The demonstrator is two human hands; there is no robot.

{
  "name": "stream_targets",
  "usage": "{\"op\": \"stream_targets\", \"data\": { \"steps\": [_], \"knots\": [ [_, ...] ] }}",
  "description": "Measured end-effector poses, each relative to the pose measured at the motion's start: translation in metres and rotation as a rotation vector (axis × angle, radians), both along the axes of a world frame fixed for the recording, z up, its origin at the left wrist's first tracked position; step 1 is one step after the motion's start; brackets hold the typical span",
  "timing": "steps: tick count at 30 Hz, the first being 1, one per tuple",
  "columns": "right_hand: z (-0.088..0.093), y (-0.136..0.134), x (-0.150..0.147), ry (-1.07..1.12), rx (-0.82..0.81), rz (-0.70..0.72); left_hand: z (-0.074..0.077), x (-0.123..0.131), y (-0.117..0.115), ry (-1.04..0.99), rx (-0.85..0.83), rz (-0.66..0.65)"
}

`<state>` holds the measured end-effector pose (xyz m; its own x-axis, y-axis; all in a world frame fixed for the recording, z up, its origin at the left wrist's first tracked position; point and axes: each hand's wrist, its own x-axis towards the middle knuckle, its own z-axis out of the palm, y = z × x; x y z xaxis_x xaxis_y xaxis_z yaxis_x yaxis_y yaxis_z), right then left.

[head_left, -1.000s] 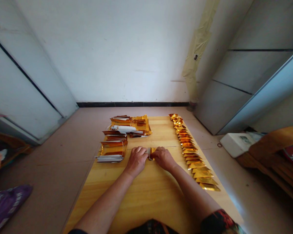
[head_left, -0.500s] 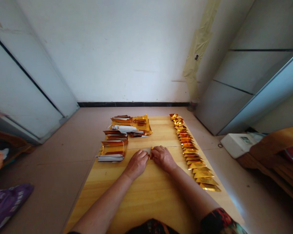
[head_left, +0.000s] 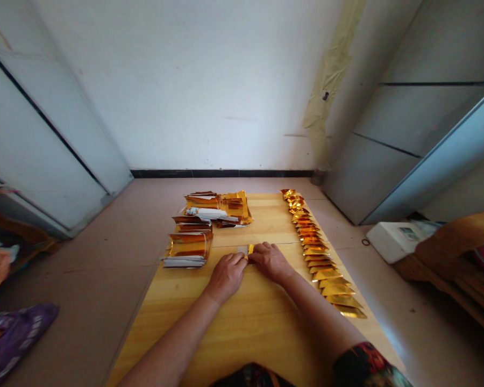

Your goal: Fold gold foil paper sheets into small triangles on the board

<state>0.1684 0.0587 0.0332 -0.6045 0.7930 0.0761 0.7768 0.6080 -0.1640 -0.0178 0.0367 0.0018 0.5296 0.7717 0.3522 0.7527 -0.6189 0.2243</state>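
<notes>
One narrow foil strip (head_left: pixel 245 250) sits between my hands near the middle of the table (head_left: pixel 242 336), gold at the end by my right hand (head_left: pixel 271 262) and silver-white toward my left hand (head_left: pixel 226 278). Both hands are curled inward and close together, knuckles up, with the wrists angled toward each other. My right fingertips (head_left: pixel 255 252) pinch the gold end, while my left fingers (head_left: pixel 234 259) press against the strip from the other side. Both forearms reach up the table in a narrow V from the near edge.

Just beyond my left hand stands a stack of gold foil strips (head_left: pixel 189 245), with silver-white strips (head_left: pixel 181 262) lying at its near end. Farther up the table lies a looser pile of gold and white foil (head_left: pixel 218 207). Past my right hand, a long overlapping row of gold foil triangles (head_left: pixel 314 250) runs up the table. Off to the right on the floor sits a white box (head_left: pixel 393 242), and a purple bag (head_left: pixel 18 336) lies at the left.
</notes>
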Motion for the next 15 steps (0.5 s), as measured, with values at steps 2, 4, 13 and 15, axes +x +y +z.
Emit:
{"op": "stream_targets", "data": {
  "steps": [2,4,13,15],
  "knots": [
    [0.001,0.000,0.000,0.003,-0.003,0.002,-0.001,-0.001,-0.001,-0.012,-0.012,-0.006],
    [0.002,0.000,0.001,0.009,-0.007,0.000,0.000,-0.002,-0.003,-0.028,-0.018,-0.004],
    [0.008,0.004,0.006,0.040,-0.063,0.035,0.005,0.000,-0.007,0.024,-0.018,0.009],
    [0.007,0.008,0.011,0.072,-0.079,0.069,0.004,0.000,-0.006,0.038,-0.012,0.021]
  ]
}}
